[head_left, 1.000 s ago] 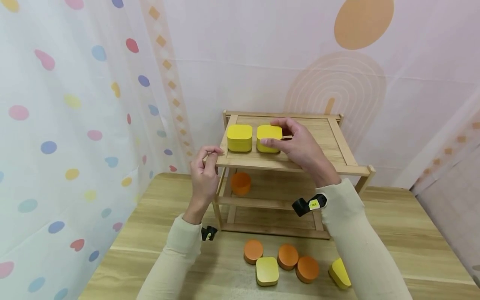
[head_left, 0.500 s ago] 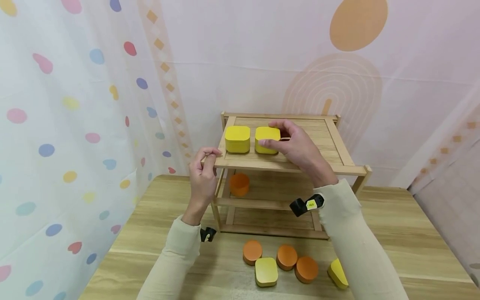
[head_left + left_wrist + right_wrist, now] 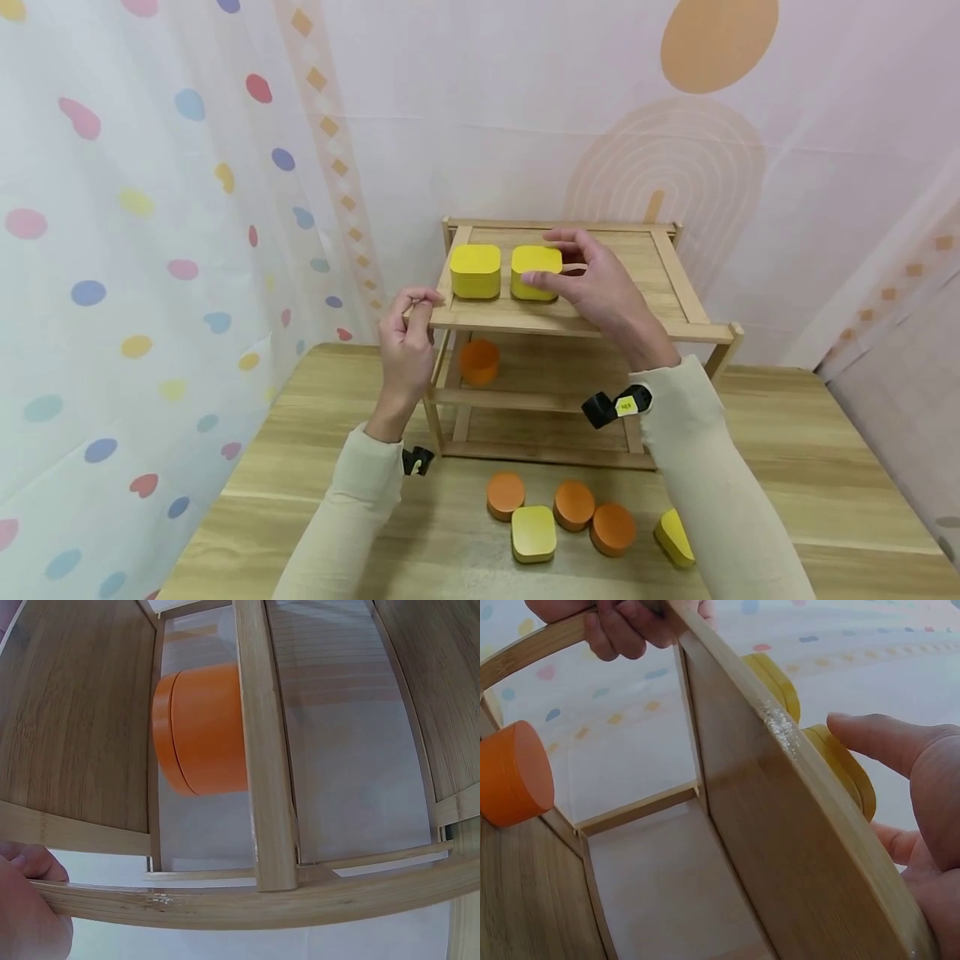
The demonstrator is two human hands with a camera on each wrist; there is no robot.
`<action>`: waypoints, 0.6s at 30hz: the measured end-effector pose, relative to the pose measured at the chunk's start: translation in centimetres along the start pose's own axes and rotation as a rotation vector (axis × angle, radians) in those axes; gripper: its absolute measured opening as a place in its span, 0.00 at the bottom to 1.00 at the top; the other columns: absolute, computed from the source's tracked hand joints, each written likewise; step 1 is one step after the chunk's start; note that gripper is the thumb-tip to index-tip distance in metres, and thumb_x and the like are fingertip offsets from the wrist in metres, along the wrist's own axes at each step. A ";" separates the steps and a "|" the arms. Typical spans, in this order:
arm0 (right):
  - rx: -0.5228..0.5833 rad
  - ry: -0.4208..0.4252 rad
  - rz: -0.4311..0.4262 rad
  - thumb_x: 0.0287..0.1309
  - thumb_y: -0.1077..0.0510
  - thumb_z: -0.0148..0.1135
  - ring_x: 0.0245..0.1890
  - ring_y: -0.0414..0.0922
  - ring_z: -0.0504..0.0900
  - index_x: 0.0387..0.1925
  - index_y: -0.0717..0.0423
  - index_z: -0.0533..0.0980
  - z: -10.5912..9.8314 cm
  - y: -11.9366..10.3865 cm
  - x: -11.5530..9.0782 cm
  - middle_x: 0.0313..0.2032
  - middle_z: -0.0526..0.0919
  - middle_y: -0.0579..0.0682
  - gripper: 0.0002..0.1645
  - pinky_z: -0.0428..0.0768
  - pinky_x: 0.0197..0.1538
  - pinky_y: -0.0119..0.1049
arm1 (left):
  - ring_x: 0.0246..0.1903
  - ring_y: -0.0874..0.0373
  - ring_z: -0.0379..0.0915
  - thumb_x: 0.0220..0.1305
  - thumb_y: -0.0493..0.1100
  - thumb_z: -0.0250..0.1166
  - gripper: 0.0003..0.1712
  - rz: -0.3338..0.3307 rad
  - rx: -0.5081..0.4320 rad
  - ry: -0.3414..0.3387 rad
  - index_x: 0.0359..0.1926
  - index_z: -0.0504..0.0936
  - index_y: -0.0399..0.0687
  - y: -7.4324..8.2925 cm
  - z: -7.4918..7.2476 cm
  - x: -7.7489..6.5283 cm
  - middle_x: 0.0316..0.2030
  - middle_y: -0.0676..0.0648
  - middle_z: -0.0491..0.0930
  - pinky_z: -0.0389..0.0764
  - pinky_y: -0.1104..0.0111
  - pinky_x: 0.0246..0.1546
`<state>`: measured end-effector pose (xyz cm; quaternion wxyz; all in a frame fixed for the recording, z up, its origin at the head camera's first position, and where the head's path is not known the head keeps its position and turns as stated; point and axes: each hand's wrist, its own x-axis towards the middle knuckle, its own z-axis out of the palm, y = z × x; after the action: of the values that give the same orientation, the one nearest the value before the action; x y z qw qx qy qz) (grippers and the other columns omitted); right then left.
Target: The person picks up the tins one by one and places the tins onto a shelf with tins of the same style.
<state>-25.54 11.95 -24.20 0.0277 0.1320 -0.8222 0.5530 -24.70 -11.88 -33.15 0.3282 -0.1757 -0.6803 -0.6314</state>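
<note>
Bracketing a small yellow box (image 3: 528,262) on the top shelf of a wooden rack (image 3: 633,258), the person's right hand (image 3: 611,300) lays its thumb along the near side and curls its fingers round behind, spread just as wide as the box itself. The left hand (image 3: 407,350) grips the rack's front left corner. The box sits flat near the front edge, just beside a second yellow box (image 3: 476,271) but apart from it.

From where I stand it looks stiff and fairly light, a rigid shell with rounded corners; whether anything is inside I can't tell. Its sides look smooth, so dry fingertips might slide a little, and a hard squeeze would probably do less good than an even one. A seam near the top suggests a separate lid, which makes me think the safest hold is low, across two opposite walls below that line, because lifting by the lid alone could part the two. Breaking seems unlikely; denting or scuffing from a drop seems the likelier harm.
</note>
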 end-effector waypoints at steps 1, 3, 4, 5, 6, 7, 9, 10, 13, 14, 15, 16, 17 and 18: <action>0.007 0.004 -0.001 0.55 0.47 0.73 0.57 0.50 0.71 0.66 0.46 0.67 0.0 0.0 -0.1 0.61 0.71 0.49 0.40 0.73 0.57 0.46 | 0.08 0.61 0.51 0.73 0.35 0.46 0.14 -0.001 -0.001 0.000 0.38 0.79 0.35 0.0 0.0 0.0 0.10 0.52 0.60 0.54 0.71 0.08; 0.017 0.013 -0.006 0.55 0.47 0.73 0.58 0.50 0.70 0.66 0.45 0.67 -0.1 0.1 -0.2 0.62 0.70 0.49 0.39 0.72 0.58 0.47 | 0.08 0.61 0.51 0.73 0.35 0.46 0.14 0.000 0.000 -0.002 0.38 0.79 0.35 0.0 0.0 -0.2 0.10 0.52 0.60 0.54 0.71 0.08; 0.027 0.024 -0.013 0.55 0.48 0.72 0.59 0.51 0.70 0.66 0.45 0.67 -0.1 0.1 -0.3 0.63 0.70 0.49 0.39 0.72 0.59 0.47 | 0.08 0.61 0.51 0.73 0.35 0.46 0.14 0.000 0.000 -0.001 0.38 0.78 0.35 0.0 0.0 -0.2 0.10 0.52 0.60 0.54 0.71 0.08; 0.036 0.042 -0.028 0.55 0.48 0.72 0.59 0.50 0.69 0.65 0.45 0.68 -0.1 0.1 -0.4 0.63 0.70 0.49 0.38 0.71 0.60 0.46 | 0.08 0.61 0.51 0.72 0.35 0.46 0.14 0.000 0.001 0.000 0.38 0.78 0.35 0.1 0.1 -0.2 0.10 0.52 0.60 0.54 0.71 0.08; 0.049 0.064 -0.046 0.55 0.49 0.72 0.60 0.49 0.69 0.65 0.46 0.69 -0.1 0.2 -0.4 0.62 0.70 0.49 0.37 0.70 0.61 0.45 | 0.08 0.61 0.51 0.72 0.35 0.46 0.14 0.001 0.000 0.002 0.38 0.78 0.35 0.1 0.1 -0.2 0.10 0.52 0.60 0.54 0.71 0.08; 0.066 0.093 -0.068 0.56 0.50 0.72 0.60 0.48 0.69 0.64 0.48 0.69 -0.2 0.2 -0.5 0.62 0.70 0.49 0.35 0.70 0.61 0.44 | 0.08 0.61 0.51 0.72 0.35 0.46 0.14 0.001 -0.002 0.003 0.38 0.78 0.35 0.1 0.2 -0.2 0.10 0.52 0.60 0.54 0.71 0.08; 0.111 0.164 -0.126 0.57 0.52 0.71 0.59 0.46 0.68 0.61 0.51 0.71 -0.3 0.2 -0.6 0.60 0.72 0.48 0.32 0.69 0.62 0.41 | 0.08 0.61 0.51 0.72 0.35 0.46 0.14 0.005 -0.005 0.004 0.38 0.78 0.35 0.2 0.3 0.0 0.10 0.52 0.60 0.54 0.71 0.08; 0.138 0.200 -0.157 0.57 0.54 0.70 0.58 0.45 0.68 0.60 0.52 0.72 -0.3 0.2 -0.7 0.58 0.73 0.48 0.30 0.69 0.60 0.39 | 0.08 0.61 0.50 0.72 0.36 0.46 0.14 0.006 -0.008 0.003 0.38 0.78 0.35 0.2 0.3 0.1 0.10 0.52 0.59 0.54 0.71 0.08; 0.211 0.274 -0.245 0.58 0.58 0.69 0.54 0.43 0.69 0.56 0.56 0.74 -0.5 0.3 -1.4 0.54 0.75 0.48 0.25 0.70 0.56 0.36 | 0.08 0.62 0.51 0.72 0.35 0.46 0.14 0.012 -0.012 -0.004 0.38 0.78 0.34 0.2 0.4 0.2 0.10 0.52 0.60 0.54 0.71 0.08; 0.231 0.285 -0.269 0.58 0.59 0.69 0.53 0.43 0.69 0.55 0.57 0.74 -0.6 0.4 -1.7 0.53 0.75 0.47 0.24 0.70 0.55 0.34 | 0.08 0.62 0.51 0.72 0.35 0.46 0.14 0.012 -0.012 -0.007 0.38 0.78 0.34 0.2 0.4 0.2 0.10 0.52 0.60 0.54 0.71 0.08; 0.247 0.291 -0.295 0.58 0.61 0.68 0.52 0.44 0.70 0.54 0.58 0.74 -0.7 0.5 -2.0 0.52 0.75 0.48 0.23 0.70 0.55 0.34 | 0.08 0.62 0.51 0.72 0.35 0.46 0.14 0.011 -0.012 -0.010 0.38 0.78 0.34 0.2 0.4 0.2 0.10 0.52 0.60 0.54 0.71 0.08; 0.264 0.289 -0.322 0.58 0.63 0.68 0.52 0.44 0.70 0.53 0.61 0.74 -0.8 0.7 -2.3 0.51 0.76 0.48 0.22 0.71 0.54 0.33 | 0.08 0.62 0.51 0.72 0.35 0.46 0.14 0.009 -0.012 -0.011 0.39 0.78 0.34 0.2 0.4 0.1 0.10 0.53 0.60 0.55 0.71 0.08; 0.275 0.285 -0.347 0.57 0.65 0.67 0.51 0.45 0.70 0.53 0.62 0.74 -0.9 0.8 -2.7 0.50 0.76 0.48 0.21 0.71 0.53 0.33 | 0.08 0.62 0.51 0.72 0.35 0.46 0.14 0.006 -0.010 -0.011 0.39 0.78 0.34 0.1 0.4 0.1 0.10 0.53 0.60 0.55 0.71 0.08; 0.282 0.277 -0.368 0.57 0.67 0.67 0.51 0.45 0.70 0.52 0.64 0.74 -1.0 1.0 -3.0 0.50 0.76 0.48 0.21 0.71 0.53 0.33 | 0.08 0.62 0.51 0.72 0.35 0.46 0.14 0.002 -0.011 -0.009 0.38 0.78 0.34 0.1 0.4 0.0 0.10 0.53 0.60 0.55 0.71 0.08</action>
<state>-22.98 13.80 -25.25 0.2213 0.2049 -0.6875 0.6606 -24.72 -11.48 -33.04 0.3247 -0.1809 -0.6782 -0.6339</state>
